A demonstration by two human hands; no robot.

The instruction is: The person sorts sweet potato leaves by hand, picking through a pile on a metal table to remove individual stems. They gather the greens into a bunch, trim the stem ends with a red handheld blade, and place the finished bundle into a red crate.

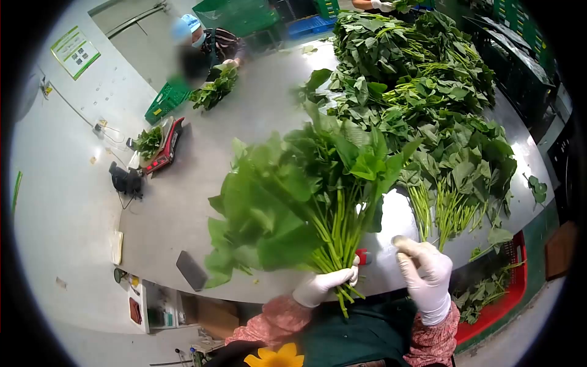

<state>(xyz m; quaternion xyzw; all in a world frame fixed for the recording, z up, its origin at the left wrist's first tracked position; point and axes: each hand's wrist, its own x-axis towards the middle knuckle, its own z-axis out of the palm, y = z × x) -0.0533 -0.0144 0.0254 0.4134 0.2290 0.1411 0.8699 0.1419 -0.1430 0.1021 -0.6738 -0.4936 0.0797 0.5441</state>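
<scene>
My left hand (324, 286), in a white glove, is closed round the lower stems of a big bunch of leafy greens (275, 208). The leaves fan out up and to the left over the metal table, and the cut stem ends poke out below my fingers. A small red object (364, 256) shows just beside those fingertips, partly hidden. To the right, my right hand (426, 275), also gloved, is raised near the table edge with thumb and forefinger apart and nothing visible between them. Beyond it lie loose stems of the large greens pile (452, 208).
The greens pile runs along the right of the metal table (183, 226). A red crate (520, 257) with leaves stands below right. At left are a red scale (166, 147) bearing greens and a dark flat object (191, 270). Across the table a person (223, 46) handles greens beside a green basket (166, 103).
</scene>
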